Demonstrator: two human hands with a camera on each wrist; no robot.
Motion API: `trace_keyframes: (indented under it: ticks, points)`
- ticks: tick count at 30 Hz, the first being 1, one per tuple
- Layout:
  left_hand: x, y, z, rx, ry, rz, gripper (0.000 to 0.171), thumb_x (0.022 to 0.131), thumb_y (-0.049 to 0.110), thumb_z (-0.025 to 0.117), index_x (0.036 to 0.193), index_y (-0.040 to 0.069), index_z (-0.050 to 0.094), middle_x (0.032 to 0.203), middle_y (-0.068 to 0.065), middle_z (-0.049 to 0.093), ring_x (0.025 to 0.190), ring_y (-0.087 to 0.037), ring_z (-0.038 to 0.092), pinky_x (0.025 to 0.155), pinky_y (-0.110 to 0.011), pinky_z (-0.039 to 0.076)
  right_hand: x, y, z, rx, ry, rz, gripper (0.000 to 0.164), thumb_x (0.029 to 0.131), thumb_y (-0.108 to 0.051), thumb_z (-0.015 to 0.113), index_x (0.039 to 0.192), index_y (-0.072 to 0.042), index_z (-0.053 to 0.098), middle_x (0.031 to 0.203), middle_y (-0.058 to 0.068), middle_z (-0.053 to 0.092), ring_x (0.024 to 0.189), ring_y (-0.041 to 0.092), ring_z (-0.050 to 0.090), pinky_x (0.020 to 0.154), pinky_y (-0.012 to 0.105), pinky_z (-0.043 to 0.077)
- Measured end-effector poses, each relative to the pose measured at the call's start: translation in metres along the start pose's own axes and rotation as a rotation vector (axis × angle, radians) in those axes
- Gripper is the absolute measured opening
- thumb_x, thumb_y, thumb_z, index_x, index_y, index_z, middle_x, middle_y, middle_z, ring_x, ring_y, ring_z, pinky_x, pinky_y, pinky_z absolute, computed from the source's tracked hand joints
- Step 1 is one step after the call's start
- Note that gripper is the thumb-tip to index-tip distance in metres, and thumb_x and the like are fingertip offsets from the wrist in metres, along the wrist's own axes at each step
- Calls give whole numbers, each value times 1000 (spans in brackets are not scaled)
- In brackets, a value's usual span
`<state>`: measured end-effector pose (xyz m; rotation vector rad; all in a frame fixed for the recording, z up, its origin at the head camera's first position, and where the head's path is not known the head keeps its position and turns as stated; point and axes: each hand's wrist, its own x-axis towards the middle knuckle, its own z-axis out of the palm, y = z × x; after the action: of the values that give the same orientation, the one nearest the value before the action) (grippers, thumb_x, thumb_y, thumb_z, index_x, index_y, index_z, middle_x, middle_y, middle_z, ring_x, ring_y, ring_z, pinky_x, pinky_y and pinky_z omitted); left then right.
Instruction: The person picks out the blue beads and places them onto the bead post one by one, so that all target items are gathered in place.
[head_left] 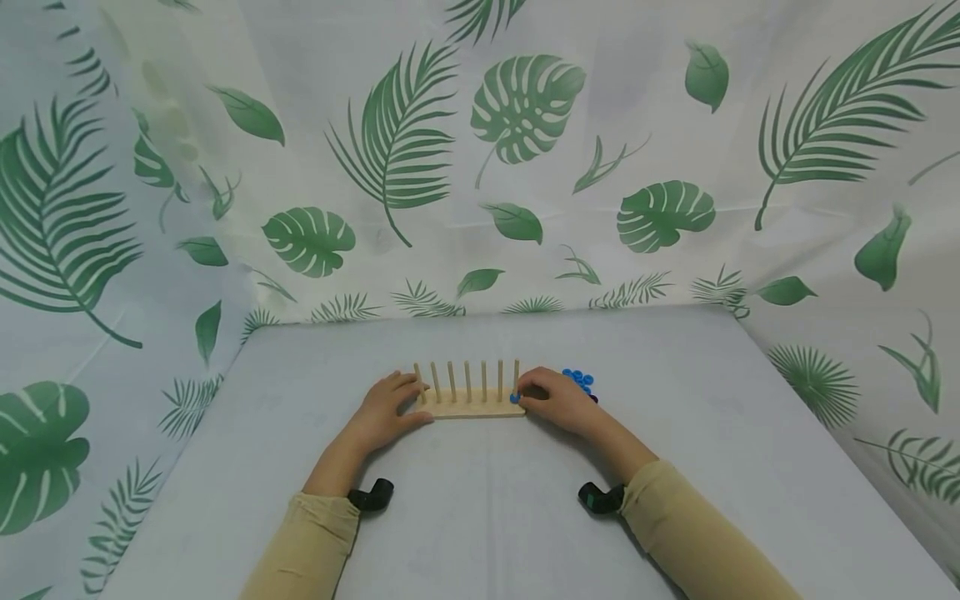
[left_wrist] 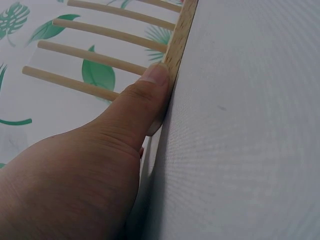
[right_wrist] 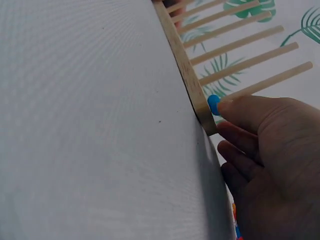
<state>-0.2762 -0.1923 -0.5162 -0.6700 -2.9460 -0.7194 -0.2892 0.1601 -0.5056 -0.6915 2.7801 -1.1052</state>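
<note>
A wooden peg board [head_left: 472,410] with a row of several upright pegs stands on the table. My left hand [head_left: 386,410] grips its left end; in the left wrist view the thumb [left_wrist: 142,95] presses along the board's front edge, and the other fingers are mostly hidden there. At the right end, my right hand [head_left: 558,398] pinches a blue bead [head_left: 514,398] low on the last peg. The right wrist view shows this bead [right_wrist: 214,105] close to the base, against the thumb tip, with the other fingers curled beneath.
Several loose blue beads [head_left: 579,379] lie just behind the right hand, with a dark one [head_left: 594,398] beside them. A white cloth covers the table [head_left: 480,517]. Leaf-print curtains [head_left: 450,167] rise at the back and sides.
</note>
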Motion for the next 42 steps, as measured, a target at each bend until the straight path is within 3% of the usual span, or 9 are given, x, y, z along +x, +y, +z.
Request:
trace_keyframes:
  ticks: [5,10,15,22,33,38,42]
  points:
    - [0,1,0,5,4,8,60,88,48,70,137,15,58,149,-13,48,145,-42,32,121,-59,24,-6,-14,-13,26,40,66,21,98,-26,64,119,-23,67,128,0,64,126,29,57,106,48,48]
    - [0,1,0,3,6,14,60,88,48,71,137,15,59,149,-13,49,145,-42,32,121,-59,24,-11,-18,-34,13,124,52,24,99,-23,63,121,-16,67,123,4,67,111,27,65,92,44,56]
    - [0,0,0,2,4,16,60,88,47,71,137,15,59,149,-13,48,145,-43,32,120,-60,24,-18,-10,-55,2,164,105,28,100,-30,62,124,-17,65,118,5,68,102,25,65,85,43,56]
    - [0,0,0,2,-9,5,61,88,48,71,137,15,58,150,-13,48,146,-42,31,120,-60,24,-27,16,-78,4,187,238,31,100,-40,58,124,-21,63,121,6,67,111,28,59,95,47,53]
    - [0,-1,1,-4,2,18,60,88,48,71,136,15,59,149,-13,49,145,-43,32,119,-60,26,-36,61,-81,-24,164,339,32,100,-33,59,126,-15,64,127,13,64,114,31,57,94,49,51]
    - [0,-2,2,-1,9,21,59,88,47,71,136,16,59,149,-13,49,145,-43,32,120,-61,25,-36,70,-80,-30,120,356,31,99,-36,61,124,-18,65,124,11,64,107,28,56,90,42,52]
    - [0,-2,2,2,15,29,59,88,47,71,136,15,59,148,-13,49,144,-44,33,119,-61,25,-38,70,-78,-50,92,327,30,98,-31,62,124,-16,67,127,12,62,108,29,56,92,45,51]
